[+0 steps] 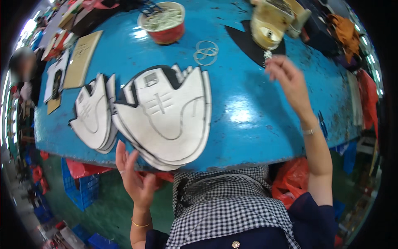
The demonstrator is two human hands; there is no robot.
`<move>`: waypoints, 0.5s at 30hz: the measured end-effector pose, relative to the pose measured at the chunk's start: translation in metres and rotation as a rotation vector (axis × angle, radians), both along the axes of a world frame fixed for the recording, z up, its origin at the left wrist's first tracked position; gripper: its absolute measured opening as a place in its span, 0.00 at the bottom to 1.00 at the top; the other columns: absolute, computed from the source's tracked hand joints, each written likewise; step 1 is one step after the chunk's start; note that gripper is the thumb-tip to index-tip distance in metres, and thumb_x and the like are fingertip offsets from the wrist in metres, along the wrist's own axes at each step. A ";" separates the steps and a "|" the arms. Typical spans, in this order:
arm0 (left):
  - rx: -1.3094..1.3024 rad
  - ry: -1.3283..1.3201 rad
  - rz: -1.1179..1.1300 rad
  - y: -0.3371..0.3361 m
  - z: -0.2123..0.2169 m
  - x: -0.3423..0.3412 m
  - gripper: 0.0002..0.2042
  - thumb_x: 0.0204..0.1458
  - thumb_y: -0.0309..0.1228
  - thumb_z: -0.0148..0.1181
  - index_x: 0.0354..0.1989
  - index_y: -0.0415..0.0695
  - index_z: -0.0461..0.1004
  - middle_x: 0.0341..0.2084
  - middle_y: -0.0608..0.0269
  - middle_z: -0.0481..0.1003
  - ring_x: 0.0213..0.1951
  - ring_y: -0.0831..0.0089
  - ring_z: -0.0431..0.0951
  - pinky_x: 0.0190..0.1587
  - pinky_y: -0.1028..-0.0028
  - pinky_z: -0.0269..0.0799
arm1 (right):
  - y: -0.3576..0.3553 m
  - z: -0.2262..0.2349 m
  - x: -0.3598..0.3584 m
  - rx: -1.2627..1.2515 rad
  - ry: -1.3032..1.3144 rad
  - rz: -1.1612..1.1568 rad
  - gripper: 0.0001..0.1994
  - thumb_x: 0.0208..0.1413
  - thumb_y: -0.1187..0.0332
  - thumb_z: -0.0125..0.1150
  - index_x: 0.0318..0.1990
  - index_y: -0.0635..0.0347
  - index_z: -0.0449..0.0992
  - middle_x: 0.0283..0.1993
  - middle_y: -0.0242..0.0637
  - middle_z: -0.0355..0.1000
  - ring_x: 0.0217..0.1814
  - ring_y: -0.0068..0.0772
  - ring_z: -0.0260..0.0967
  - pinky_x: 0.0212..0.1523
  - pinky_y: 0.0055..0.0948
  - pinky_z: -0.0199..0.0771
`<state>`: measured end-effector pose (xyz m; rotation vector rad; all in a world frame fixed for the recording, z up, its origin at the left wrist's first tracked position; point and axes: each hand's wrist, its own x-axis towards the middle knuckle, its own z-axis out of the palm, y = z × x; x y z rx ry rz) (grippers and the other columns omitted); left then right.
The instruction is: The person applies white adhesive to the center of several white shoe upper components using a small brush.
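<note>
Head view: the left hand (133, 176) lies palm-open at the near edge of the blue worktop (248, 116), fingers (120, 152) spread and holding nothing, just touching the lower rim of the white shoe-upper stack (170, 116), seemingly to steady it. That stack sits at about nine o'clock from the worktop's middle, fanned so the edges overlap. It is flat and white with black trim and stitched lines. The right hand (288, 79) reaches toward one o'clock, fingertips pinched on a small metal piece under the yellowish glue pot (269, 23).

Single head-worn fisheye view, steeply down, close over blue table (248, 116).
</note>
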<state>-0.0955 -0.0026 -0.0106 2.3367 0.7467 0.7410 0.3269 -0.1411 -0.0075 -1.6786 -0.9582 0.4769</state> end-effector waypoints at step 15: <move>-1.330 -0.279 0.107 0.110 0.001 0.004 0.19 0.63 0.37 0.61 0.53 0.35 0.71 0.47 0.60 0.78 0.48 0.74 0.78 0.50 0.70 0.75 | 0.059 0.004 -0.138 -0.529 -0.073 0.349 0.24 0.69 0.49 0.50 0.45 0.69 0.67 0.30 0.55 0.75 0.36 0.58 0.75 0.39 0.49 0.71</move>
